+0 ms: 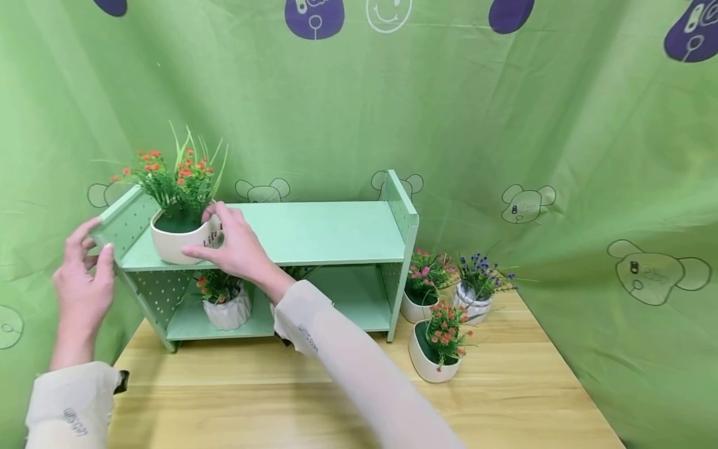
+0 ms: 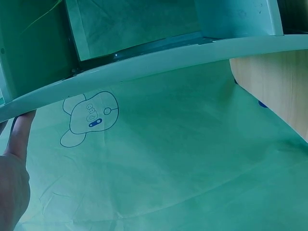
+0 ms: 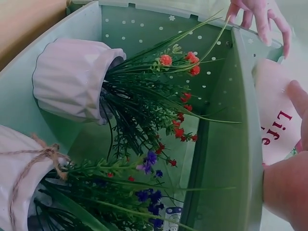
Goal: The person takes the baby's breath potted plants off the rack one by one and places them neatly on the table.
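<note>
"One word is showing clearly: 'Life', printed on the smooth, rounded pot (image 1: 171,246)."

"Where is that pot sitting?"

"It is occupying the left end of the shelf's (image 1: 320,231) top tier; whether it is fully resting, nobody can tell. The right hand (image 1: 238,240) is pinching its wall between thumb and fingers, while the left hand (image 1: 84,274) is gripping the perforated side panel (image 1: 131,224)."

"And other writing?"

"Both pale sleeves (image 1: 67,399) are carrying small print that seems to be starting with 'Let's'; the rest is blurring. The curtain (image 1: 449,125) is showing outlined bear heads, their lettering too small to read."

"Which textures are standing out?"

"Below, a faceted white pot (image 1: 227,313) is holding red flowers, and a twine-tied pot (image 3: 19,168) is holding purple ones."

"Is anything getting in the way?"

"The right forearm (image 1: 359,355) is crossing the lower tier, mostly hiding the twine-tied pot from the head view. Right of the shelf, three more pots (image 1: 429,369) are standing on the wood-grain table (image 1: 505,386)."
</note>
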A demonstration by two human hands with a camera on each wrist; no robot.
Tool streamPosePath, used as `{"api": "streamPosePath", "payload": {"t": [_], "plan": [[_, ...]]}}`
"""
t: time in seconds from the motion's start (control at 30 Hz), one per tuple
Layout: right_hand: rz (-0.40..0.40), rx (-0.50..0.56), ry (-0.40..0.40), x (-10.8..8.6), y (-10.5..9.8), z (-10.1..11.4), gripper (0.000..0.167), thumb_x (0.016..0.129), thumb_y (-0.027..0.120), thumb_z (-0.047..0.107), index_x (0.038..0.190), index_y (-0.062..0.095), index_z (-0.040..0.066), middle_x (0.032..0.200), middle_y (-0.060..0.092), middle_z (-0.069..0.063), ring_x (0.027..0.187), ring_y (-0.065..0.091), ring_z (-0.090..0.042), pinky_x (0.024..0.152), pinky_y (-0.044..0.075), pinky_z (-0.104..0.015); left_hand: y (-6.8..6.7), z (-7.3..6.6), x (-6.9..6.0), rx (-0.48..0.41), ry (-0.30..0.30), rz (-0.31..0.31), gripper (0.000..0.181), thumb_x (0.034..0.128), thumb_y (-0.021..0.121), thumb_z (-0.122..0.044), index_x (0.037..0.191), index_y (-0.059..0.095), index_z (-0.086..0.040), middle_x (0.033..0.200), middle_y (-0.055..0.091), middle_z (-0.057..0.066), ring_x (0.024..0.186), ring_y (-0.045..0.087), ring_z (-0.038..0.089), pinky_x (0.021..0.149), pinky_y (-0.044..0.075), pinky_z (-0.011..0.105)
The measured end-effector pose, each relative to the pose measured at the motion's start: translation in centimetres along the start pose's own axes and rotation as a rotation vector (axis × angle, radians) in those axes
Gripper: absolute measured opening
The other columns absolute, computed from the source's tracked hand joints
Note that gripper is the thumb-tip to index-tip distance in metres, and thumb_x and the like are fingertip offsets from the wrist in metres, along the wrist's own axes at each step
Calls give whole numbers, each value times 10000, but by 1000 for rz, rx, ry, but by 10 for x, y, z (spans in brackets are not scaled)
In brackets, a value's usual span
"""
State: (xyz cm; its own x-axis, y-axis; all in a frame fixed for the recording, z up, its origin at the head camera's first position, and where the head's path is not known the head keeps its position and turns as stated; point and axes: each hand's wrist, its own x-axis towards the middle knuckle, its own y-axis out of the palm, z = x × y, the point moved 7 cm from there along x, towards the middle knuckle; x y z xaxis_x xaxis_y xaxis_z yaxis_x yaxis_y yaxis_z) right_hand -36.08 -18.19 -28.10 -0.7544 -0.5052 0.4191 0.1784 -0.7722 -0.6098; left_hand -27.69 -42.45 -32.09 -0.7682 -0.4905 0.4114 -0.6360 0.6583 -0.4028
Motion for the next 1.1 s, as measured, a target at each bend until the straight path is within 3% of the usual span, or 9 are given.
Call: {"api": "streamPosePath", "payload": {"t": [0.2,0.43,0.67,0.9,1.1], "plan": [[6,33,-30,-12,-11,1,570,817,885,405,1214,532,199,1318,531,-33,1091,548,-123,822,509,-169,1,-1,-1,4,2,-3,544,1099,455,-243,1558,318,-502,1560,487,183,1387,554,340,775,457,-52],[61,205,-42,-29,-26,-3,538,806,911,233,1167,520,149,1367,501,-74,1294,581,-249,1027,567,-202,-1,1,-2,-4,-19,15,554,1099,452,-231,1564,308,-496,1605,435,177,1423,522,306,767,450,-57],[60,234,-51,-46,-47,-7,531,802,912,173,1155,516,145,1405,483,-97,1321,586,-320,1037,568,-220,-3,2,-1,26,-22,0,555,1102,439,-232,1567,296,-499,1592,461,157,1412,533,296,773,446,-58],[29,262,-48,-69,-72,-14,542,792,918,155,1160,522,124,1363,496,-84,1319,584,-297,1060,561,-247,-2,2,2,32,-16,16,552,1102,431,-258,1552,280,-541,1593,459,151,1412,534,275,788,442,-56],[13,262,-46,-92,-93,-21,535,805,908,151,1174,523,109,1322,512,-74,1302,585,-266,1081,556,-289,0,3,0,36,-29,26,546,1102,435,-279,1550,277,-551,1603,451,131,1433,511,285,961,517,84]]}}
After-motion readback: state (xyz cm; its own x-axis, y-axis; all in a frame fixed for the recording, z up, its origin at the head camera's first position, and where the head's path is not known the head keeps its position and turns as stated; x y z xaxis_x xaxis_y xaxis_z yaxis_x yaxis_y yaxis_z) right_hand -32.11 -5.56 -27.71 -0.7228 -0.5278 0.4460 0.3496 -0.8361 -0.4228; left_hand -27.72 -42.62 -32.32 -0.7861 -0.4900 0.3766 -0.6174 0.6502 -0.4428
